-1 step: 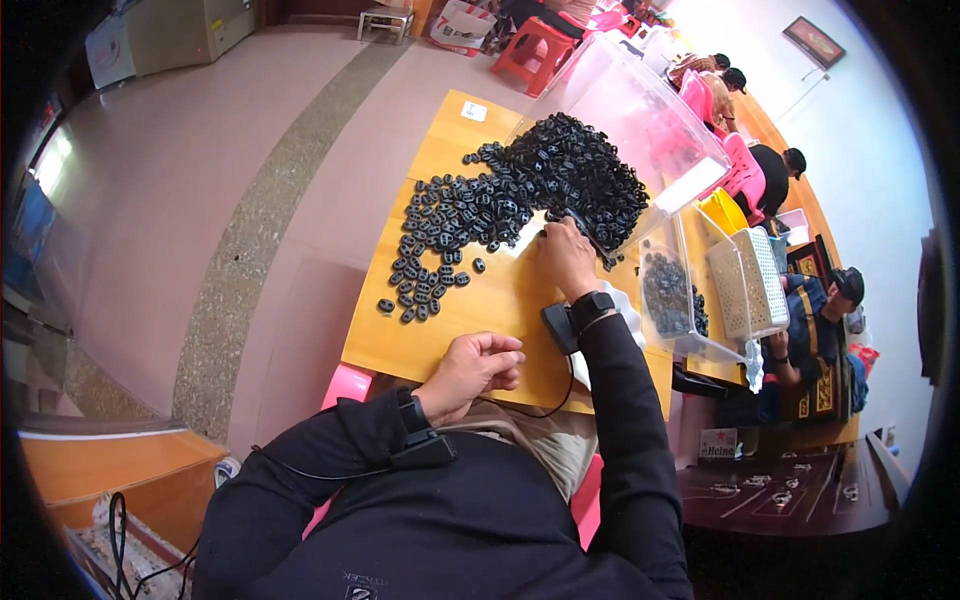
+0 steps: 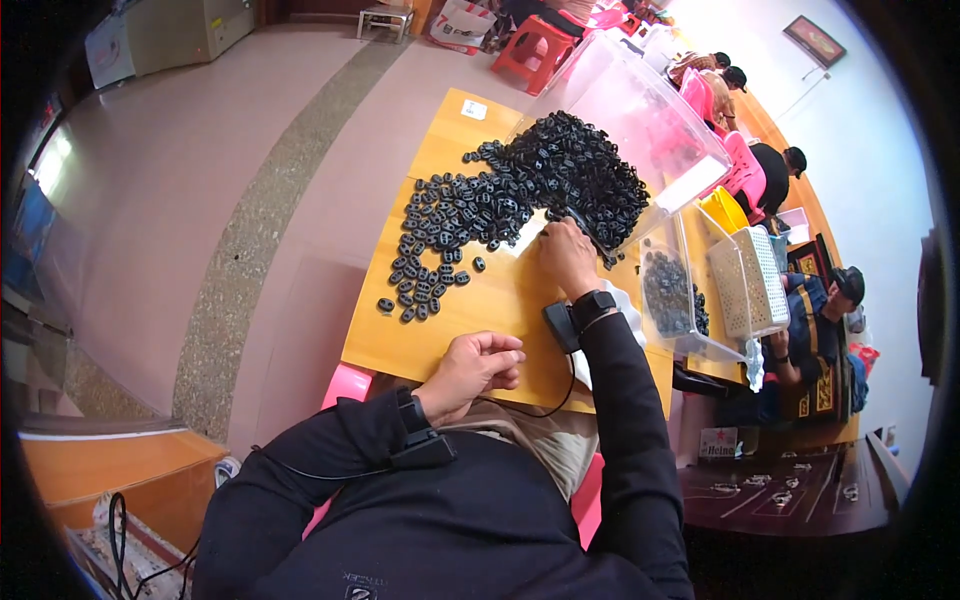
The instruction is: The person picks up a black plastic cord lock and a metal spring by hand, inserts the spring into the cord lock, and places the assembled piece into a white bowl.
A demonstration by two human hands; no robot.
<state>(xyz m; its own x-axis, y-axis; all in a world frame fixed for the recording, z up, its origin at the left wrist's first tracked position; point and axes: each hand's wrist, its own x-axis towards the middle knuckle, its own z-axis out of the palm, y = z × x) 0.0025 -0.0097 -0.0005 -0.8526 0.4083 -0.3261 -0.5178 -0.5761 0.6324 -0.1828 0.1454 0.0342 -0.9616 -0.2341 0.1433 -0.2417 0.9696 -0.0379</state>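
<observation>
My right hand (image 2: 568,254) reaches to the near edge of a heap of small black plastic pieces (image 2: 575,165). Its fingers are closed, and what they hold, if anything, is hidden against the dark parts. A dark, long-shaped thing (image 2: 594,236) lies right beside these fingers; its kind is unclear. Left of the heap, similar oval black pieces with holes (image 2: 445,212) spread over the wooden table (image 2: 490,300). My left hand (image 2: 474,368) is over the table's near edge, fingers curled in, and I cannot make out anything between them. Both wrists wear dark bands with small black boxes.
A large clear plastic box (image 2: 640,110) lies tipped behind the heap. To the right stand a clear bin (image 2: 672,290) of black pieces and a white perforated basket (image 2: 748,283). A black cable (image 2: 560,400) hangs near my right wrist. Other people sit along the right wall.
</observation>
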